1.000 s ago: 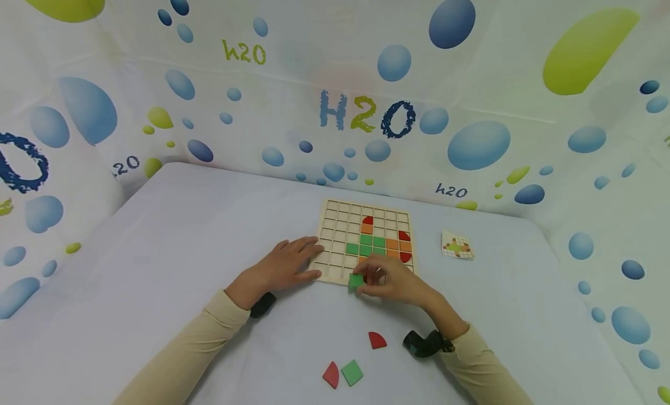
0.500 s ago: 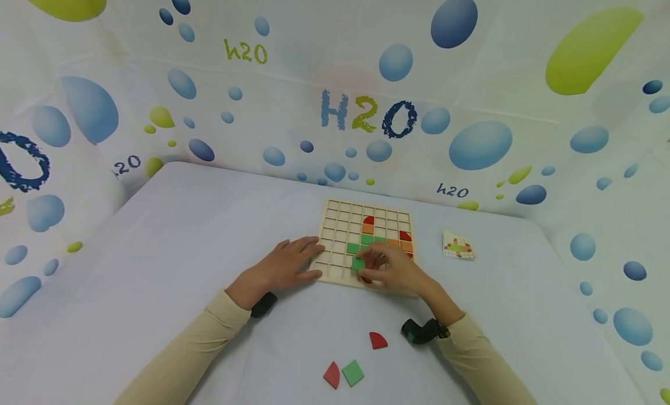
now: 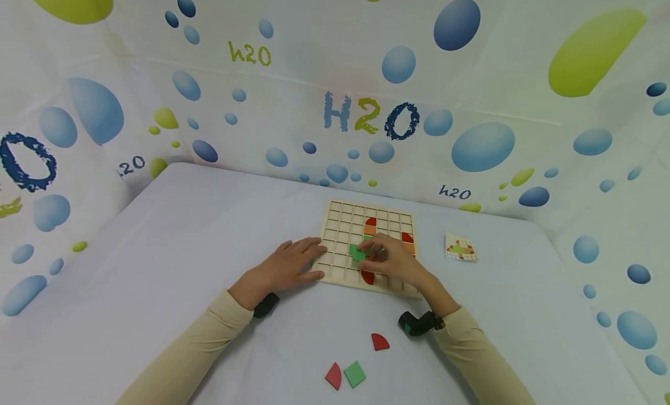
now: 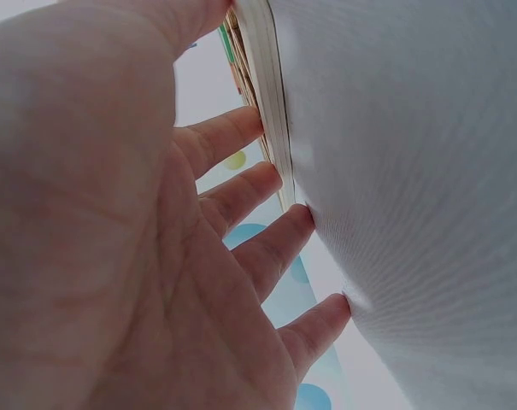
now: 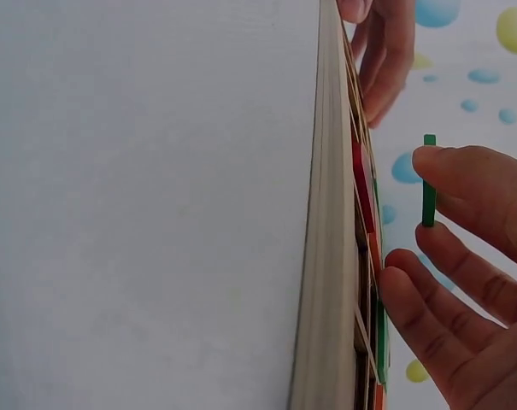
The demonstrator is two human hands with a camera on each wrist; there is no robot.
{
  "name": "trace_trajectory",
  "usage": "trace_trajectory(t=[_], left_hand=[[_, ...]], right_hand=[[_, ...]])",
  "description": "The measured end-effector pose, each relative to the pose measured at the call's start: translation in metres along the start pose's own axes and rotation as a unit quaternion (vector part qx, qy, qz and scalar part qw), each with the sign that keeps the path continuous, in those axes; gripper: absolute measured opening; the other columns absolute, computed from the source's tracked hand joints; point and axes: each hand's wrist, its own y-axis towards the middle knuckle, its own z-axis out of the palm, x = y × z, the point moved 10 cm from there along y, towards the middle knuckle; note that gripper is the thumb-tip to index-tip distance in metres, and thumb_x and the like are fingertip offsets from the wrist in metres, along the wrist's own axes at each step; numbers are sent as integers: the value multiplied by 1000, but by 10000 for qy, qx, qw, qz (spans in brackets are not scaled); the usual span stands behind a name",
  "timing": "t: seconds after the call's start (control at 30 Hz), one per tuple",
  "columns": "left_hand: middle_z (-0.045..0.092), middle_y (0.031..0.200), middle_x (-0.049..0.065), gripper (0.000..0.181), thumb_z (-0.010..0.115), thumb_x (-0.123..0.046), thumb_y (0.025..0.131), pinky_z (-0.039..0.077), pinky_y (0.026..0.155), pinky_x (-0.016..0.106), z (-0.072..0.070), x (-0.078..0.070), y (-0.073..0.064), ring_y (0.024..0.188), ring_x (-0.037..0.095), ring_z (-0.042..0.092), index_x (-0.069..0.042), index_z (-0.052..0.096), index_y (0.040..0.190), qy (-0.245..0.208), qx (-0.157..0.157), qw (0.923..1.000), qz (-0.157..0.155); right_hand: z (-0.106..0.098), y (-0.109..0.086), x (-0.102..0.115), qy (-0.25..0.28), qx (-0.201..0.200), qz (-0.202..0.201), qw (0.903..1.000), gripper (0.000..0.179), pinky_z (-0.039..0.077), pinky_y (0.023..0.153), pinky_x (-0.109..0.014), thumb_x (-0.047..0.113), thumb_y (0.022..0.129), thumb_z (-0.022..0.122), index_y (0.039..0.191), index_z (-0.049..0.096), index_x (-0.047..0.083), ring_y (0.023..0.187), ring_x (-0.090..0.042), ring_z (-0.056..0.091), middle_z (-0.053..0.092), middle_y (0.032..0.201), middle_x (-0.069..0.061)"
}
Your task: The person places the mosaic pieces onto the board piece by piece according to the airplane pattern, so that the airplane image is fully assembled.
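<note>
A square wooden grid board [image 3: 339,225] lies on the table, with green, orange and red tiles set in some of its cells. Thumb and index finger of my right hand [image 3: 389,259] pinch a thin green square tile [image 5: 429,184], held on edge just above the board in the right wrist view. From the head, that hand covers part of the coloured pattern. A red quarter-circle tile [image 3: 368,277] shows in the board below it. My left hand [image 3: 285,268] rests at the board's left edge, fingers straight and spread, fingertips against its side in the left wrist view.
Nearer my body lie a loose green square tile [image 3: 355,374] and two red quarter-circle tiles, one beside it [image 3: 334,376] and one farther up [image 3: 380,342]. A small pattern card [image 3: 461,248] lies right of the board. A printed curtain [image 3: 293,79] stands behind the table.
My right hand has carried the green tile from the board's near edge farther up over the pattern, uncovering the red quarter-circle near the edge. The left hand has stayed in place.
</note>
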Motion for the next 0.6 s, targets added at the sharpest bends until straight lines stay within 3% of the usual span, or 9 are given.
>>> trace_trajectory(t=[0.3, 0.6], left_hand=[[39, 150, 18, 55, 58, -35, 98, 30, 107, 60, -1, -1, -1, 138, 35, 38, -4, 45, 143, 24, -52, 10000, 47], [39, 150, 18, 56, 58, -36, 98, 30, 108, 61, 0, 0, -1, 138, 35, 37, -5, 45, 143, 60, -52, 10000, 49]], right_hand=[[-2, 6, 0, 120, 10, -141, 9998, 26, 55, 77, -34, 9, 87, 75, 109, 66, -2, 86, -21, 64, 65, 103, -13], [-6, 10, -7, 156, -40, 76, 9998, 27, 54, 77, -28, 6, 86, 74, 111, 66, -3, 87, -22, 63, 65, 104, -15]])
